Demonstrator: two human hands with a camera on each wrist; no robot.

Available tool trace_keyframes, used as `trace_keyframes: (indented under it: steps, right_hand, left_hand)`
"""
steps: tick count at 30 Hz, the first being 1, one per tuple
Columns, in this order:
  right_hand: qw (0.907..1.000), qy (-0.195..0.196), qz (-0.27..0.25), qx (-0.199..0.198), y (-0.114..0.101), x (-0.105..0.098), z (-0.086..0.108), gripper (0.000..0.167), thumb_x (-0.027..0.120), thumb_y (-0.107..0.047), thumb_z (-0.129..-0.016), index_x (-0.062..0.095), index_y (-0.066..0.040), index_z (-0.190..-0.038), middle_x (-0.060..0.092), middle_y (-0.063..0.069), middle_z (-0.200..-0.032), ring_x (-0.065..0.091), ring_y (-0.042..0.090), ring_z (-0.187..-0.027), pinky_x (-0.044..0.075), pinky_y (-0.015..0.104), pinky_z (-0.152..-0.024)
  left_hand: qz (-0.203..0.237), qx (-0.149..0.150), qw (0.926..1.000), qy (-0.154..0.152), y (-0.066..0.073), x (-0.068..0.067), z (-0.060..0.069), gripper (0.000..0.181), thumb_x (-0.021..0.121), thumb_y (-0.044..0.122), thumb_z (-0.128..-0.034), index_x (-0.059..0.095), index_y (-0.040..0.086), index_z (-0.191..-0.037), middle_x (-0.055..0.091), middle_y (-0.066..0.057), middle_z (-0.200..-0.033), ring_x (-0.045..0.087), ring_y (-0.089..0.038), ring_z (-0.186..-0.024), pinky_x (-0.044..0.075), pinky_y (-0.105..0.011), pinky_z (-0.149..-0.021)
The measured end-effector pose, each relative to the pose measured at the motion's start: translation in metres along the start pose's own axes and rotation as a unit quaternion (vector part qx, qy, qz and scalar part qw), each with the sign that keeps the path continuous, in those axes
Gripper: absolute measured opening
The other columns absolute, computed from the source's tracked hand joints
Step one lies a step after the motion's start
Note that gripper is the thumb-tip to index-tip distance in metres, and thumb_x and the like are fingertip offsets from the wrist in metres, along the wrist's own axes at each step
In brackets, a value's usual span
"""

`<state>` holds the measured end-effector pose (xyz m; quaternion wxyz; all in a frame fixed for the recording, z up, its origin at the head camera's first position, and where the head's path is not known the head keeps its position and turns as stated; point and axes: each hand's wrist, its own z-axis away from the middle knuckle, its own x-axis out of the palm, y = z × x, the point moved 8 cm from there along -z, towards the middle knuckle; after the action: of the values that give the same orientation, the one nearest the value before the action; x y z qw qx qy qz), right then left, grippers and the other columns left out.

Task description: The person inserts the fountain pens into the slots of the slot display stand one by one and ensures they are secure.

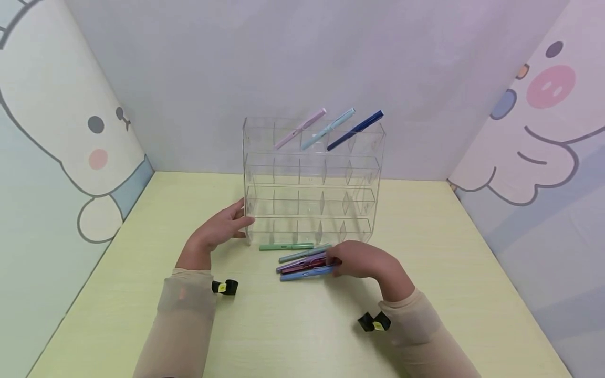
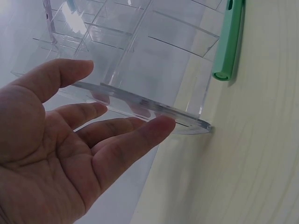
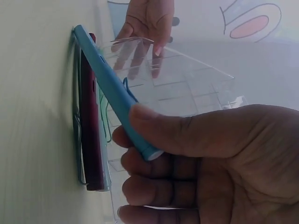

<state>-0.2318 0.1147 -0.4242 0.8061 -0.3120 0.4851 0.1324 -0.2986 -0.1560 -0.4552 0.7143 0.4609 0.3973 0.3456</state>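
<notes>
In the head view, a clear acrylic pen rack (image 1: 310,209) stands upright with its rows of compartments facing me. My left hand (image 1: 219,227) is at its left side; the left wrist view shows the fingertips touching the side panel, the thumb held apart. My right hand (image 1: 361,259) pinches a blue pen (image 3: 110,84) between thumb and fingers, one end raised in the right wrist view. Beside it lie a dark red pen (image 3: 92,121), a purple pen (image 1: 288,265) and a grey-green pen (image 1: 295,255). A green pen (image 1: 285,247) lies nearest the rack.
Slanted in the rack's top row are a pink pen (image 1: 301,129), a light blue pen (image 1: 328,129) and a dark blue pen (image 1: 355,131). The rack stands on a pale yellow table (image 1: 264,325), before a whitish back wall (image 1: 312,58) and cartoon-printed side panels.
</notes>
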Motion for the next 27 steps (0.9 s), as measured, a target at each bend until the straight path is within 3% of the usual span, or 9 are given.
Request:
trace_keyframes:
  steps: [5, 11, 19, 21, 23, 27]
  right_hand:
    - [0.9984, 0.036, -0.032, -0.031, 0.000, -0.008, -0.001, 0.015, 0.070, -0.033, -0.091, 0.059, -0.026, -0.084, 0.052, -0.013, -0.074, 0.045, 0.005, -0.067, 0.040, 0.023, -0.059]
    - [0.9905, 0.077, -0.105, -0.042, 0.001, -0.020, -0.002, 0.006, 0.064, -0.039, -0.095, 0.060, -0.034, -0.093, 0.055, -0.013, -0.075, 0.047, 0.006, -0.066, 0.041, 0.024, -0.058]
    - [0.9666, 0.098, -0.218, -0.091, -0.002, -0.025, -0.002, 0.013, 0.062, -0.036, -0.096, 0.061, -0.030, -0.109, 0.069, 0.006, -0.088, 0.054, 0.014, -0.072, 0.045, 0.026, -0.063]
    - [0.9543, 0.112, -0.259, -0.099, -0.001, -0.028, -0.001, 0.017, 0.062, -0.032, -0.097, 0.060, -0.026, -0.113, 0.070, 0.009, -0.092, 0.060, 0.021, -0.077, 0.051, 0.031, -0.068]
    - [0.9363, 0.130, -0.309, -0.104, 0.001, -0.032, -0.001, 0.021, 0.062, -0.028, -0.098, 0.059, -0.022, -0.118, 0.070, 0.011, -0.096, 0.065, 0.029, -0.083, 0.057, 0.039, -0.075]
    - [0.8851, 0.173, -0.410, -0.135, 0.004, -0.043, 0.001, 0.028, 0.059, -0.015, -0.099, 0.055, -0.011, -0.127, 0.067, 0.017, -0.107, 0.068, 0.036, -0.096, 0.056, 0.054, -0.085]
  left_hand:
    - [0.001, 0.001, 1.0000, 0.000, 0.000, 0.000, -0.001, 0.072, 0.053, 0.032, -0.1019, 0.008, 0.035, -0.158, 0.031, -0.012, -0.159, 0.045, -0.035, -0.137, 0.048, -0.051, -0.103]
    - [0.005, 0.001, 1.0000, -0.002, 0.000, 0.000, -0.001, 0.073, 0.052, 0.030, -0.1025, 0.006, 0.033, -0.159, 0.028, -0.013, -0.160, 0.044, -0.035, -0.137, 0.047, -0.051, -0.104]
    - [0.003, -0.005, 1.0000, -0.003, -0.002, 0.000, 0.000, 0.074, 0.052, 0.032, -0.1022, 0.005, 0.033, -0.159, 0.027, -0.012, -0.161, 0.046, -0.036, -0.135, 0.041, -0.054, -0.109]
    - [0.002, -0.007, 1.0000, -0.003, -0.003, 0.000, 0.000, 0.075, 0.053, 0.034, -0.1019, 0.004, 0.032, -0.159, 0.027, -0.013, -0.161, 0.047, -0.036, -0.135, 0.040, -0.054, -0.109]
    - [0.000, -0.008, 1.0000, -0.004, -0.003, 0.000, 0.000, 0.076, 0.053, 0.034, -0.1018, 0.002, 0.031, -0.159, 0.027, -0.013, -0.161, 0.047, -0.036, -0.134, 0.039, -0.055, -0.110]
    - [-0.002, -0.008, 1.0000, -0.003, -0.002, 0.000, 0.000, 0.076, 0.052, 0.034, -0.1021, 0.002, 0.030, -0.159, 0.027, -0.014, -0.160, 0.048, -0.036, -0.134, 0.037, -0.056, -0.111]
